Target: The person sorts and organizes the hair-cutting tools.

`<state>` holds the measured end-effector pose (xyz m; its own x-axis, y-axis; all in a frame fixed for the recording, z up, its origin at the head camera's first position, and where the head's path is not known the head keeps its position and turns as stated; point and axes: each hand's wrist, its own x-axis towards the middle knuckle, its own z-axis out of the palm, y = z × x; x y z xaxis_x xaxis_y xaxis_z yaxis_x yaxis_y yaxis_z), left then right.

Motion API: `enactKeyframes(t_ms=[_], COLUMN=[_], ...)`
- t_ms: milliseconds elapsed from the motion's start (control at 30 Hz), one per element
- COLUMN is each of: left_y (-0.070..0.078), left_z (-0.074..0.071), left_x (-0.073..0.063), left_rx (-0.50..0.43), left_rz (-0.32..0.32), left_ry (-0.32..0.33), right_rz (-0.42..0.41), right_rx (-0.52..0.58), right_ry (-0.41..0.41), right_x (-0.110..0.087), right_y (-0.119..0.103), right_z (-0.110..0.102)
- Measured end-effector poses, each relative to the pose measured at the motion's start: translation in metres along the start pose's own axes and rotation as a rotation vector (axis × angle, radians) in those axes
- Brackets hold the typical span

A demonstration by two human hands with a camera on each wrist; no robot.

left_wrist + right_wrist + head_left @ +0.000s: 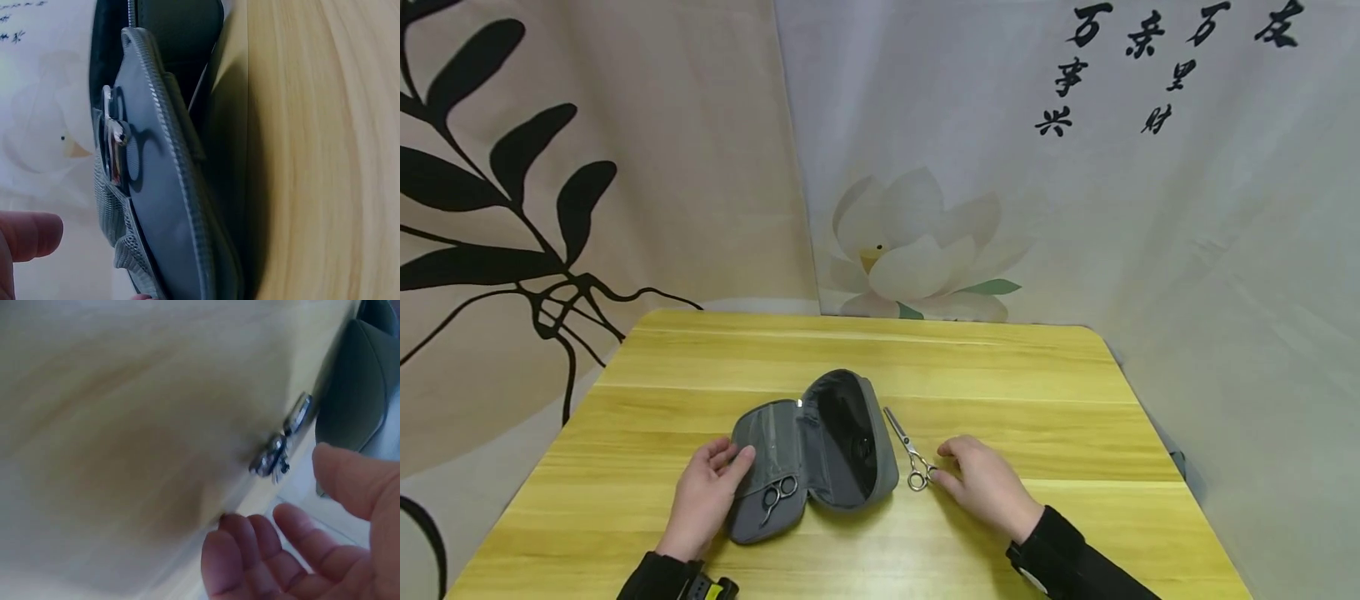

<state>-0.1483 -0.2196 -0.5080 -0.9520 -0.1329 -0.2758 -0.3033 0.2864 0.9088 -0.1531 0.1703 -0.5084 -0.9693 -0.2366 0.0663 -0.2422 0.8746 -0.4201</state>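
Observation:
A grey zip case (887, 442) lies unfolded on the table. My left hand (703, 492) is at the outer edge of its flat flap (748, 525), and in the left wrist view the thumb (37, 236) stands apart from it. That view shows the flap tilted off the tabletop. Scissors (772, 500) sit in the flap's pocket with their finger loops sticking out. To the right of the case, a second pair of scissors (906, 442) lies on the table. Beside its loops is my right hand (985, 483), fingers loosely bent, thumb apart from them in the right wrist view.
The case's deep half (831, 479) stands up with its dark hollow facing left. The wooden table (1037, 375) reaches back to printed curtains (1210, 225). A watch-like device (711, 587) is strapped at the left wrist.

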Motion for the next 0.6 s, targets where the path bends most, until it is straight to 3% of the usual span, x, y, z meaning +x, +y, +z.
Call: enactKeyframes(t_ms=[233, 433, 600], left_y=[0.000, -0.004, -0.004], left_z=[0.009, 0.011, 0.006], left_x=[0.000, -0.001, -0.001], left_rx=[-0.021, -0.043, -0.063], left_rz=[0.018, 0.012, 0.026], left_ry=[-0.018, 0.053, 0.103], right_rz=[-0.016, -0.018, 0.038], right_rx=[-0.068, -0.066, -0.010], right_ry=[0.006, -0.005, -0.072], right_x=[0.014, 0.025, 0.031], right_y=[-0.007, -0.013, -0.015], right_z=[0.013, 0.019, 0.014])
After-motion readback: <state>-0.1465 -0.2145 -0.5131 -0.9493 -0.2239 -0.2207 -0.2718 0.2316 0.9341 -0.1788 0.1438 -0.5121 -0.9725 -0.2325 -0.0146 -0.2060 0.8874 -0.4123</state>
